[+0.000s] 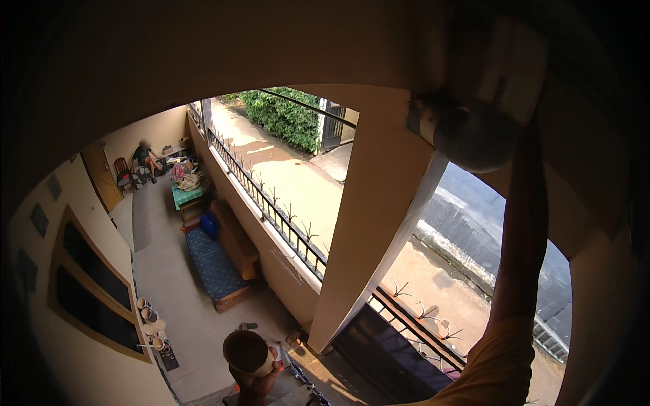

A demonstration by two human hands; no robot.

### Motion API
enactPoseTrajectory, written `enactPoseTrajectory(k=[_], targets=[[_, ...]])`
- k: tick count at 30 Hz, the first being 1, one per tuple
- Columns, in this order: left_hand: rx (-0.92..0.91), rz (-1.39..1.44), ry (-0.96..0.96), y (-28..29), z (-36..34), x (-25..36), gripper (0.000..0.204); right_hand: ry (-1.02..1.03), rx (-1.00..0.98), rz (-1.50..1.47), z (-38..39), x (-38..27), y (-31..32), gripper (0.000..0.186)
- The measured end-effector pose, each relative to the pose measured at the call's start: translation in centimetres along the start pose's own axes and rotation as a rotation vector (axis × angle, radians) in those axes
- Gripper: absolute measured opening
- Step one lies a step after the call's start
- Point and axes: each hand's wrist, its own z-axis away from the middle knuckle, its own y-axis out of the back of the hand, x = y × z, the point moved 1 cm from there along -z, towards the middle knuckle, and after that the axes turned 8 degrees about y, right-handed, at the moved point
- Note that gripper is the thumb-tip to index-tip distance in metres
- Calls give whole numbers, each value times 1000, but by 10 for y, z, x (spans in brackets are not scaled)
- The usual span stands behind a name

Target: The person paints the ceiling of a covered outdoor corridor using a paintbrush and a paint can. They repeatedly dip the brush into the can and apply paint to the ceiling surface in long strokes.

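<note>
Low in the middle of the view, a round tub (246, 350) with a dark brown inside and a pale rim rests in my left hand (257, 387). The fingers curl around its side. My right arm, in a yellow-orange sleeve, stretches up at the right. My right hand (531, 125) is lost in deep shadow by a rounded grey globe lamp (474, 141) high by the pillar (369, 196). Whether its fingers hold anything is too dark to make out. A paler rectangular patch (511, 71) shows above the lamp.
Far below are a blue-cushioned bench (211, 264) and several paint tubs (154, 325) along the left wall. A black spiked railing (271, 203) tops the low wall. At the far end a person (145, 159) sits near a green table (186, 195). Part of a ladder (298, 379) shows below me.
</note>
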Motion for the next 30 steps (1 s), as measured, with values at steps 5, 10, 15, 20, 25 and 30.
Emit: enactPoseTrajectory(k=[5, 10, 15, 20, 25, 30], targets=[[45, -9, -38, -3, 4, 7, 61, -1, 11, 9, 6, 9, 9, 47], [-5, -13, -7, 3, -1, 7, 60, 6, 16, 4, 2, 5, -1, 47], [-11, -50, 19, -8, -4, -1, 58, 18, 20, -10, 1, 6, -10, 47], [-15, -44, 35, -18, -6, -5, 59, 17, 13, 14, 5, 19, 5, 46], [-70, -25, 12, -13, 3, -1, 61, 1, 16, -9, 8, 19, -5, 46], [-88, -5, 6, -7, 5, 4, 62, 10, 23, -5, 3, 17, -8, 46]])
